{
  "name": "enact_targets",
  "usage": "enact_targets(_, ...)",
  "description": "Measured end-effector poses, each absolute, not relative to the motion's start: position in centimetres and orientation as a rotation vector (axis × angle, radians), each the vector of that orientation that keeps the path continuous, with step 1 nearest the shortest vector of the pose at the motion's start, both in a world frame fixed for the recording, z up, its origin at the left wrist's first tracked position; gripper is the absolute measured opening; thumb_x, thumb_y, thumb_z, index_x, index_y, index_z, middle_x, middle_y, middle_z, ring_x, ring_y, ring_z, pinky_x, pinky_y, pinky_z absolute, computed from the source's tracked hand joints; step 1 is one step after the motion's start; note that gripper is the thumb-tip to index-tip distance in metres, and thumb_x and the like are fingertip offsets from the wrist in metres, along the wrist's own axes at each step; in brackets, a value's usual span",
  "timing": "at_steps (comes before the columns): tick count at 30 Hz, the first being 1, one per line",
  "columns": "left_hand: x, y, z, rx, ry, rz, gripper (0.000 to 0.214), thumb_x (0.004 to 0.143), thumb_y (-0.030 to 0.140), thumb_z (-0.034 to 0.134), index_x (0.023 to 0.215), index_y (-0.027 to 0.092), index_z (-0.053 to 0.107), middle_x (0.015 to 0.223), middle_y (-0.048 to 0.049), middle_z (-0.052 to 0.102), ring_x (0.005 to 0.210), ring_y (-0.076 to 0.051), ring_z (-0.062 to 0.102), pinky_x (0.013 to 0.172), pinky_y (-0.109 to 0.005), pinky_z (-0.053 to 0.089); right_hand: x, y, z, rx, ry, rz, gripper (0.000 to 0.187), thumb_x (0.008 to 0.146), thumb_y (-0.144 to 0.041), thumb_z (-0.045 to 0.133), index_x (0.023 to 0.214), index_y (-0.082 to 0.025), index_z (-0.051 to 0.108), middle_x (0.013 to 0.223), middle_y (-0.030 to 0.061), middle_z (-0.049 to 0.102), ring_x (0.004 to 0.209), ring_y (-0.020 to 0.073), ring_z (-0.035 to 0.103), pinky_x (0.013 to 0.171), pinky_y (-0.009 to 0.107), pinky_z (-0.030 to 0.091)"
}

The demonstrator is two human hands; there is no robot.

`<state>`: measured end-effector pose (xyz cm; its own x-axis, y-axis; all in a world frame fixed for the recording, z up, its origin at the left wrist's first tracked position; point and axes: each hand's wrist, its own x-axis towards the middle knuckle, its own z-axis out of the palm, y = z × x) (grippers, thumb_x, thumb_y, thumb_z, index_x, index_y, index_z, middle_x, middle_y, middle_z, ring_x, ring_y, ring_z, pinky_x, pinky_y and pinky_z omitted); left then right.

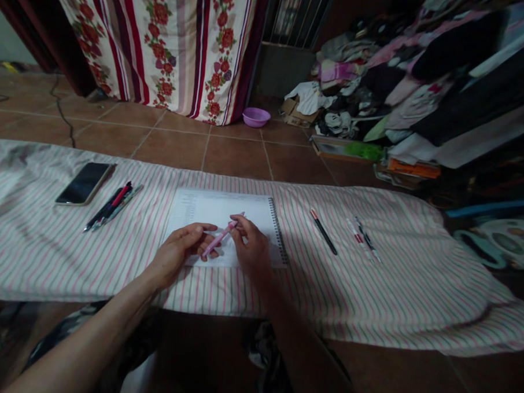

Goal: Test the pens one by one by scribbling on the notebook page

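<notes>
A pink pen [218,241] is held at a slant above an open spiral notebook [248,202]. My right hand [251,246] pinches its upper end between thumb and fingers, with the tip pointing up and away. My left hand [182,245] is beside the pen's lower end, its fingers apart and curved behind the barrel. Whether those fingers touch the pen I cannot tell. Both hands cover part of the white page. The notebook's wire binding [278,231] runs along its right side.
A striped cloth [396,295] covers the low surface. To the left lie a phone [84,183] and several pens [114,206]. Rightward are a black pen [323,232] and two slim pens [364,240]. A purple basin [255,117] and piled clothes [380,80] are beyond.
</notes>
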<state>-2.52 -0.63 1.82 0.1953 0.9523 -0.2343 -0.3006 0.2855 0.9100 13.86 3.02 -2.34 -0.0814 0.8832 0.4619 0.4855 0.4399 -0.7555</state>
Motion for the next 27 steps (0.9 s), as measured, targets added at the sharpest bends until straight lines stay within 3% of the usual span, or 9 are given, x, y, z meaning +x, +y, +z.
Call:
enact_targets(6,-3.0,-1.3,2.2,0.925,0.76,0.993,0.041,0.077,0.03,0.064,0.114,0.012,0.06,0.085,-0.0098,0.069,0.076,-0.016,0.061,0.067,-0.027,0.043,13.7,3.4,-2.6,-1.237,-1.601,0.579,0.025,0.08,-0.02,0.049,0.101,-0.019,0.062,0.085,0.0038,0.07,0.076,0.0144,0.066,0.072,0.026,0.052)
enact_targets(13,-2.3,-1.4,1.8,0.968,0.718,1.022,0.044,0.072,0.026,0.071,0.114,0.017,0.062,0.082,-0.0082,0.07,0.071,-0.016,0.062,0.065,-0.029,0.047,13.5,3.1,-1.8,-1.254,-1.668,0.484,0.026,0.083,-0.019,0.043,0.097,-0.018,0.065,0.086,0.0047,0.069,0.077,0.0149,0.065,0.073,0.026,0.05)
enact_targets(17,-1.9,-1.8,1.9,1.081,0.717,0.988,0.044,0.074,0.03,0.068,0.115,0.017,0.061,0.088,-0.0098,0.07,0.076,-0.019,0.065,0.067,-0.032,0.05,13.3,2.5,-1.5,-1.203,-1.744,0.418,0.028,0.088,-0.021,0.038,0.098,-0.018,0.063,0.085,0.005,0.069,0.078,0.015,0.065,0.074,0.025,0.05)
enact_targets(22,-0.7,-2.7,1.6,1.215,0.824,1.078,0.034,0.079,0.034,0.062,0.106,0.014,0.065,0.085,-0.0084,0.07,0.066,-0.016,0.065,0.069,-0.032,0.053,13.3,2.4,-1.8,-1.079,-1.832,0.295,0.03,0.092,-0.025,0.032,0.1,-0.018,0.06,0.089,0.0074,0.069,0.08,0.0163,0.064,0.075,0.027,0.051)
enact_targets(27,0.1,-2.9,1.0,1.373,0.915,1.101,0.03,0.077,0.03,0.063,0.103,0.014,0.066,0.086,-0.0075,0.07,0.073,-0.016,0.065,0.069,-0.029,0.054,13.2,2.4,-2.4,-1.089,-1.828,0.432,0.032,0.093,-0.027,0.031,0.11,-0.021,0.057,0.093,0.0073,0.067,0.085,0.0165,0.064,0.077,0.03,0.052)
